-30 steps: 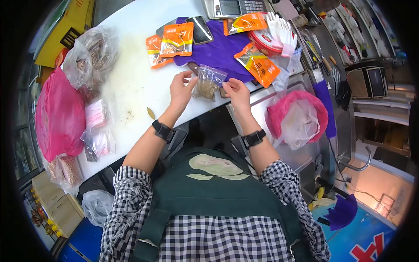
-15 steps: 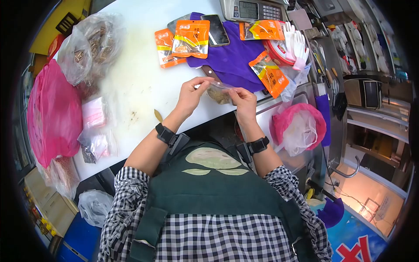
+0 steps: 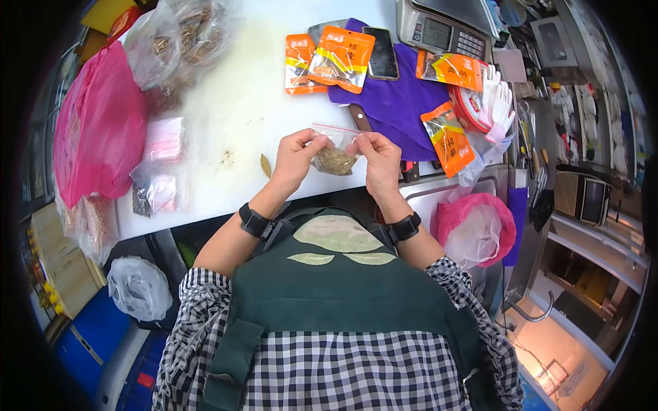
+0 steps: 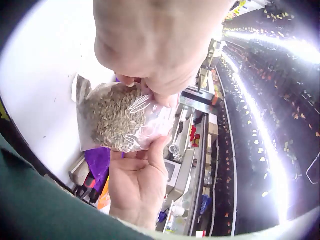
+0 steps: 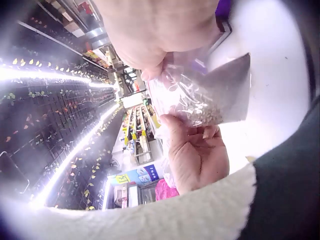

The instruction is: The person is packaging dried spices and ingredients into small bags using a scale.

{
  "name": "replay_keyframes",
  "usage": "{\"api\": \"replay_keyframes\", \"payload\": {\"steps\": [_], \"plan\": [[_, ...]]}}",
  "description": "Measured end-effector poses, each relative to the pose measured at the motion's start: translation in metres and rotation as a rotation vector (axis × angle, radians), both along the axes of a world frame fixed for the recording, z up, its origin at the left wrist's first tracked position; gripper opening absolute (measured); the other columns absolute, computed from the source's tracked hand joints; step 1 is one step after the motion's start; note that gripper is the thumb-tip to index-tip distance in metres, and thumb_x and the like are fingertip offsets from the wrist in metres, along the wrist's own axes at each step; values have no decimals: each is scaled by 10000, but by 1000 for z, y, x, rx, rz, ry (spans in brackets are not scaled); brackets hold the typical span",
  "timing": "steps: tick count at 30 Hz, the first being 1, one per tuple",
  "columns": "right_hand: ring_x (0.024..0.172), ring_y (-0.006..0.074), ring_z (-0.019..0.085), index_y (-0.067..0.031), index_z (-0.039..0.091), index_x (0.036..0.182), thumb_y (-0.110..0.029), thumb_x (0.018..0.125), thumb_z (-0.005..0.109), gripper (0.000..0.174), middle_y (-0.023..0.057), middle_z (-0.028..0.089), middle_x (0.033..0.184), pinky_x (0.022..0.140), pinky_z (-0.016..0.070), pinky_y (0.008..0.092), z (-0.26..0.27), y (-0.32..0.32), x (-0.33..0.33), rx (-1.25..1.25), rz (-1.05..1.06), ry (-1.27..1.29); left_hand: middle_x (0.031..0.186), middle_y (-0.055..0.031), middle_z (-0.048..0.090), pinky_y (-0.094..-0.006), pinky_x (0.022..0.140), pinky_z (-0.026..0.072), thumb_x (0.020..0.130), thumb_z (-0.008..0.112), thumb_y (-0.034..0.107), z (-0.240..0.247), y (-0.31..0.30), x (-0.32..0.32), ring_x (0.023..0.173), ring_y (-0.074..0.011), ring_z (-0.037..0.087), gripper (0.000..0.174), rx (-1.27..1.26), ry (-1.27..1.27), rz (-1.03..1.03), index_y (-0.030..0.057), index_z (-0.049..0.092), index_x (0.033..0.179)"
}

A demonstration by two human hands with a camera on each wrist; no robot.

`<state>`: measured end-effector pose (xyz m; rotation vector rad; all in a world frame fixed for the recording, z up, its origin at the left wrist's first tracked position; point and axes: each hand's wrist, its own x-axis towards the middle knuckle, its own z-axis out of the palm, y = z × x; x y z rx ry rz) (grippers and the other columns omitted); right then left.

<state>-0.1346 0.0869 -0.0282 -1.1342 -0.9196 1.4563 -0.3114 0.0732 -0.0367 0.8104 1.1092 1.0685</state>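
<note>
A small clear zip bag (image 3: 336, 161) of greenish-brown seeds hangs upright between both hands, over the front edge of the white table. Thumb and fingers of the left hand (image 3: 296, 157) pinch its upper left side; those of the right hand (image 3: 381, 156) pinch the upper right, just under the reddish zip strip. In the left wrist view the seeds (image 4: 117, 117) look slim and ribbed, gathered in the lower part of the bag. The right wrist view shows the bag's clear film (image 5: 200, 102) stretched between the two hands.
Orange spice packets (image 3: 343, 58), a phone (image 3: 381, 55) and a knife handle (image 3: 359, 118) lie around a purple cloth (image 3: 404, 103). A scale (image 3: 445, 34) stands behind. Left are a pink bag (image 3: 103, 130) and clear bags (image 3: 181, 48); right, a pink-lined basin (image 3: 480, 226). One dry leaf (image 3: 265, 165) lies near the left wrist.
Both hands have taken hold of the seed bag's top, lifted it from the table beside the purple cloth and brought it closer to the body. The head view has shifted.
</note>
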Motion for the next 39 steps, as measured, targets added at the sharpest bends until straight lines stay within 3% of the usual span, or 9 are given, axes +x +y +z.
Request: {"api": "replay_keyframes", "payload": {"steps": [7,10,15,20,22,28,30,39], "plan": [[698,94,554,10,655,903,-134,950,621,156,16,624,749,706,451,243,-28,4,-18,-121,261,34,828,-22,683,-242,763,449,943,631,174,-8,-28,-34,781,-85,575,186,6,216,215,0,689,916],[736,85,556,7,659,935,-119,927,648,126,20,631,780,725,450,239,-34,7,-22,-137,408,25,821,-17,677,-239,760,447,944,623,161,-21,-37,-42,779,-76,571,178,-39,267,199,7,694,889],[735,91,576,1,688,957,-152,815,748,217,21,660,790,689,462,250,-20,15,-36,42,621,-296,819,-12,673,-227,743,444,949,606,141,-22,-43,-41,770,-66,567,169,-112,209,192,15,695,881],[684,79,567,11,697,894,-155,803,755,198,28,664,742,636,467,256,-23,21,-41,37,704,-421,820,-8,662,-218,718,446,949,602,127,-13,-41,-36,753,-66,572,139,-81,112,276,5,670,950],[670,74,563,10,699,877,-156,807,752,188,30,664,729,623,468,255,-22,24,-39,16,736,-415,767,-13,659,-209,657,433,945,603,119,-18,-42,-34,713,-55,571,127,-52,90,304,0,646,960],[687,58,549,6,685,902,-122,876,702,132,1,651,782,629,456,223,-15,34,-50,-12,820,-409,789,-2,642,-209,691,438,959,580,115,-13,-44,-34,733,-53,562,110,-48,116,295,14,615,983],[628,98,594,14,701,866,-164,827,729,184,65,684,707,584,479,262,-23,35,-54,34,798,-454,784,-4,643,-208,685,434,957,583,115,-10,-45,-33,729,-50,558,110,-55,142,297,12,616,974],[635,141,628,6,699,866,-161,829,716,171,102,694,719,616,497,285,-22,33,-62,101,799,-550,738,4,638,-200,599,411,936,607,98,-22,-46,-31,659,-39,535,95,-47,298,330,6,625,923]]}}
